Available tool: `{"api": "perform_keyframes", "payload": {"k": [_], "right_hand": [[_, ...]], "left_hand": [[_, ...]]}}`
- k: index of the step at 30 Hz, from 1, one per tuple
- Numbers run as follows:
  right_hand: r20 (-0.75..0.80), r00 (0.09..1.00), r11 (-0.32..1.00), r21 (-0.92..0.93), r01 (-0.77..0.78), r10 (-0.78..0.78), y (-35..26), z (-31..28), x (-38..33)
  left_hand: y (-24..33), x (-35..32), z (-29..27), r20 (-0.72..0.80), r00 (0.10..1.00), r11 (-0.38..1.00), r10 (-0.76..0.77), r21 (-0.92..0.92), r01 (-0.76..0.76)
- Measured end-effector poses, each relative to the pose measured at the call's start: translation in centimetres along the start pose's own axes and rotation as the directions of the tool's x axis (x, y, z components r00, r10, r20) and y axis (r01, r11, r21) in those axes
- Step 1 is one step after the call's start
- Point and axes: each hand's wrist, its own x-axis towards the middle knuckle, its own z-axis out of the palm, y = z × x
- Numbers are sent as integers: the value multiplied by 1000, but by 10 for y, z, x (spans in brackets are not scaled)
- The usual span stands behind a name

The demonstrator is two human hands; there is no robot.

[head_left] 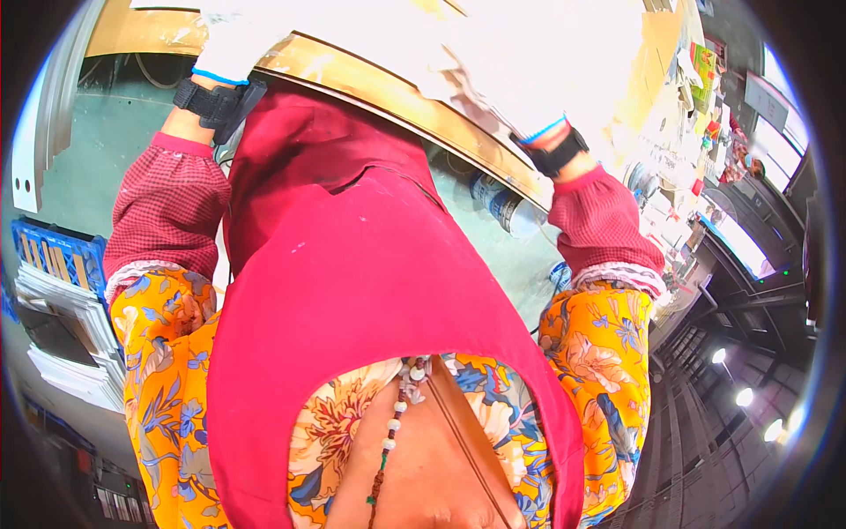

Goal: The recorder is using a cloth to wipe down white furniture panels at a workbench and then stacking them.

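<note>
The camera looks down along the person's own body. A red apron [352,264] fills the middle, over a shirt [163,353] with orange and blue flowers, and a bead necklace [397,423] hangs at the bottom.

Both hands wear white gloves and are at the top of the picture. The left hand [233,40] lies on the wooden bench edge [388,93], near its left end. The glove is very bright, so I cannot tell if the fingers are closed around something or only rest there. A black wrist strap [207,101] sits just under the glove, and below it is a red checked sleeve [167,207].

The right hand [520,84] is on a white sheet [546,44] that covers the bench top. Its fingers are lost in the white glare, so its grip also cannot be told. It has a black strap [555,154] and a red sleeve [604,216] too.

Under the bench edge, between the arms and nearer to the right one, a can [502,203] lies on the green floor [115,132]. A blue crate [57,251] and stacked white frames [66,331] are at the left.
</note>
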Motion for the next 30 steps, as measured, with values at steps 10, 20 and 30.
{"api": "perform_keyframes", "payload": {"k": [10, 20, 30], "right_hand": [[238, 971, 976, -206, 68, -17, 12, -7, -14], [341, 879, 936, -233, -266, 334, 10, -28, -57], [69, 987, 957, 243, -159, 146, 5, 19, 8]], "left_hand": [[0, -7, 8, -128, 991, 999, 41, 1, -41], [-27, -18, 13, 2, 997, 984, 76, 158, -76], [-68, -30, 36, 145, 958, 883, 249, 372, -286]]}}
